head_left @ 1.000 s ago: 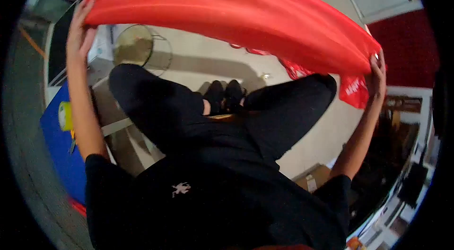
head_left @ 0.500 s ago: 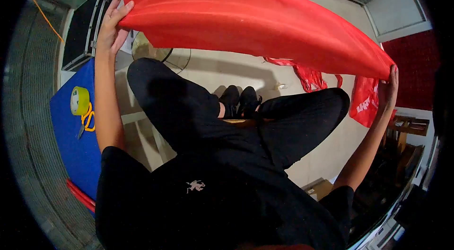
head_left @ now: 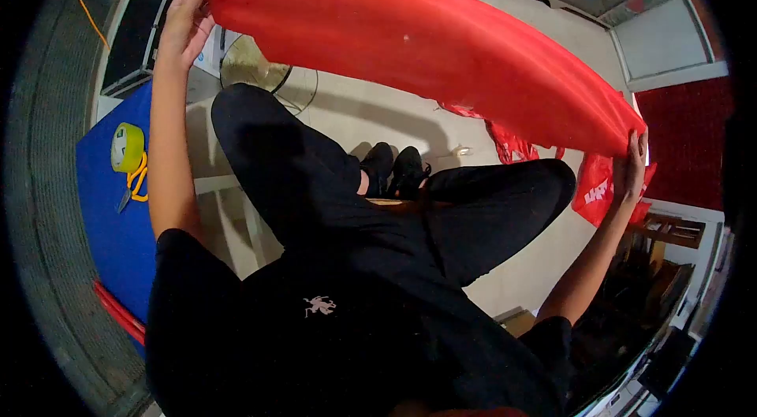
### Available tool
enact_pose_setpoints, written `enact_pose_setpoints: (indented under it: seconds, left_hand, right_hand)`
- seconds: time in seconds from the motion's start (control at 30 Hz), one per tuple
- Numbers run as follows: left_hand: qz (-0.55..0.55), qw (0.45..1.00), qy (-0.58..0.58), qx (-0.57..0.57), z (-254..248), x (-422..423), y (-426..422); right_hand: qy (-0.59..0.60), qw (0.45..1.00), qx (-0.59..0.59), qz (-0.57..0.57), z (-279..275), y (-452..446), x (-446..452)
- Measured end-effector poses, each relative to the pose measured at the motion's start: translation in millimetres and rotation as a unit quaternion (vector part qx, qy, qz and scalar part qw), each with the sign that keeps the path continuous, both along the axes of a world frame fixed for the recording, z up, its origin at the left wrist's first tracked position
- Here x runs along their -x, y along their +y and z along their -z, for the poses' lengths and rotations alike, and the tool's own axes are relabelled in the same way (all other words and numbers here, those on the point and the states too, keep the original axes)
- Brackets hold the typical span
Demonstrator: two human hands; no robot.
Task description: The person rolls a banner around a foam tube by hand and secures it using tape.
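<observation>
Red sheet: stretched between my two hands in a broad arc, raised beyond the black shoes and reaching well past them on both sides
Left hand: my grip is closed on the sheet's left end, up and to the left of the shoes
Right hand: my grip is pinched on the gathered right end, well to the right of the shoes
Handling: I judge it light, thin and soft, with a smooth face that may slip; whether it is cloth or plastic I can't tell
Where to hold: both end edges suit me best, fingers and thumb closed on the material, since the unsupported middle looks too limp to steer by
Red plastic: crumpled on the floor, right of the shoes
Desk: blue-topped, well left of the shoes, carrying a tape roll and yellow-handled scissors
</observation>
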State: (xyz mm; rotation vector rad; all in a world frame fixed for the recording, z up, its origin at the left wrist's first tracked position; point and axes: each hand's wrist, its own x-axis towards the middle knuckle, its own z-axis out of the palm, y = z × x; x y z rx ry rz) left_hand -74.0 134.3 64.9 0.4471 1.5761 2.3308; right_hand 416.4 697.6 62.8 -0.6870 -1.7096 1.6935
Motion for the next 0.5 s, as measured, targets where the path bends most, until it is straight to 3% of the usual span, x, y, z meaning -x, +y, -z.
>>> enact_pose_setpoints:
  seconds: [0.17, 0.33, 0.43, 0.5]
  left_hand:
    - [0.023, 0.998, -0.012, 0.057, -5, -11, 6]
    - [0.11, 0.994, -0.003, -0.007, 10, -19, 9]
    - [0.098, 0.994, -0.041, -0.008, 17, -31, 9]
    - [0.124, 0.992, -0.034, -0.005, 29, -32, 9]
  right_hand:
    - [0.008, 1.0, 0.016, -0.008, 9, 11, -14]
    - [-0.013, 0.997, 0.011, 0.079, 12, 23, -33]
    - [-0.017, 0.998, -0.001, 0.068, 15, 27, -45]
    - [-0.039, 0.991, -0.019, 0.129, 18, 28, -52]
